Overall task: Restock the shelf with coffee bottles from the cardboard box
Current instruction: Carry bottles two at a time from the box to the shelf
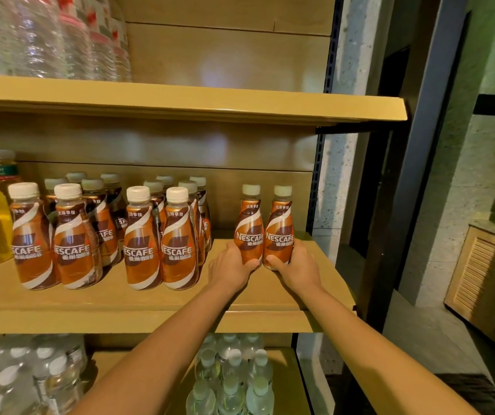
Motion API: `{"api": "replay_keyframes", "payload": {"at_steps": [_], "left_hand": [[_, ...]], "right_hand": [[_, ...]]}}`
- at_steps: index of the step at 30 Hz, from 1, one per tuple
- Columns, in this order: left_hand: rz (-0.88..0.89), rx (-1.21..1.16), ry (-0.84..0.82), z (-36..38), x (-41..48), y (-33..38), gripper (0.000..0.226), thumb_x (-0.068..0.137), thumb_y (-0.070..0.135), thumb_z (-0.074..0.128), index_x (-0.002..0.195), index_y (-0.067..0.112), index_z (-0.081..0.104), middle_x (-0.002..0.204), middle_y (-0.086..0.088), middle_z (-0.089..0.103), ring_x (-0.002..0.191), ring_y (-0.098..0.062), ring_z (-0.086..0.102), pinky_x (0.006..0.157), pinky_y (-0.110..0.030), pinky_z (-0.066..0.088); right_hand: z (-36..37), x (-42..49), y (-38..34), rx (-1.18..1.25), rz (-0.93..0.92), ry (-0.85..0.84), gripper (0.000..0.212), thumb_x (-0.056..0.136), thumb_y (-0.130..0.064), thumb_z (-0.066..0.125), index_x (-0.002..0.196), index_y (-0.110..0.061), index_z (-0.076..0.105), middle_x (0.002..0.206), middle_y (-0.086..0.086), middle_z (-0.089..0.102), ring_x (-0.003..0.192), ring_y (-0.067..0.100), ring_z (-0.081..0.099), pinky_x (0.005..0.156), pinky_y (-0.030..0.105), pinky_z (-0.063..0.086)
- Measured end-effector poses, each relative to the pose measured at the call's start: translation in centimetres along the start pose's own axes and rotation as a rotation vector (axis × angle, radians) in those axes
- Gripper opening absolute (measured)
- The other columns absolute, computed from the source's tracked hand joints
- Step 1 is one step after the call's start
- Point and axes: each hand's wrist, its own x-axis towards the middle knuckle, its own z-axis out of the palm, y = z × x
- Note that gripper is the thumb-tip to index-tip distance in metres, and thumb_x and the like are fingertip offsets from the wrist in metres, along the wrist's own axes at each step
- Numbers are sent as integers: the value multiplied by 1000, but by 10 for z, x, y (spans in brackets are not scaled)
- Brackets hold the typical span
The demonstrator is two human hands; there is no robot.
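We set two coffee bottles (pixel 264 229) right of centre, left hand (pixel 231 266) and right hand (pixel 295 269) fingers wrapped round them. Next, we let go

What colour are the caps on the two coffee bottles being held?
Off-white caps on both, seen best in the head view.

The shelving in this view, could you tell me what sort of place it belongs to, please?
Probably a small shop or its stockroom. The wooden shelf carries rows of identical coffee bottles, label forward, with water bottles above and more below, and each hand sets another coffee bottle in place.
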Motion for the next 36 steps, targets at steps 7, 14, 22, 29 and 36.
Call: {"api": "replay_keyframes", "payload": {"at_steps": [7, 14, 22, 29, 36], "left_hand": [[-35, 34, -26, 8, 28, -3, 52, 88, 41, 59, 129, 15, 38, 127, -6, 55, 119, -28, 52, 104, -48, 38], [-32, 28, -2, 13, 31, -6, 56, 88, 44, 57, 131, 15, 36, 129, -5, 55, 121, -27, 50, 106, -51, 35], [4, 22, -16, -8, -5, 7, 97, 81, 50, 63, 149, 11, 6, 144, -11, 41, 132, -29, 40, 108, -47, 36], [229, 227, -56, -37, -64, 43, 65, 80, 53, 63, 127, 15, 40, 129, -8, 51, 118, -28, 47, 99, -45, 41], [422, 364, -180, -60, -122, 72, 70, 83, 51, 60, 136, 12, 36, 138, -12, 46, 126, -31, 42, 101, -40, 37]], "right_hand": [[11, 29, 5, -41, 21, -40, 58, 82, -36, 69, 127, -11, 44, 123, 10, 60, 112, 27, 57, 91, 41, 48], [13, 31, 6, -158, 36, -60, 56, 85, -42, 62, 127, -11, 41, 123, 10, 60, 112, 30, 57, 92, 41, 46], [-19, 0, -5, -392, -11, -77, 92, 79, -62, 57, 145, -7, 23, 144, 15, 40, 133, 31, 39, 108, 45, 33], [-67, -63, -34, -413, -192, -209, 68, 86, -52, 56, 139, -16, 34, 145, 12, 39, 135, 31, 34, 110, 45, 29], [-135, -134, -21, -566, -80, -204, 70, 87, -43, 60, 141, -9, 32, 143, 12, 42, 130, 30, 41, 107, 43, 34]]}}
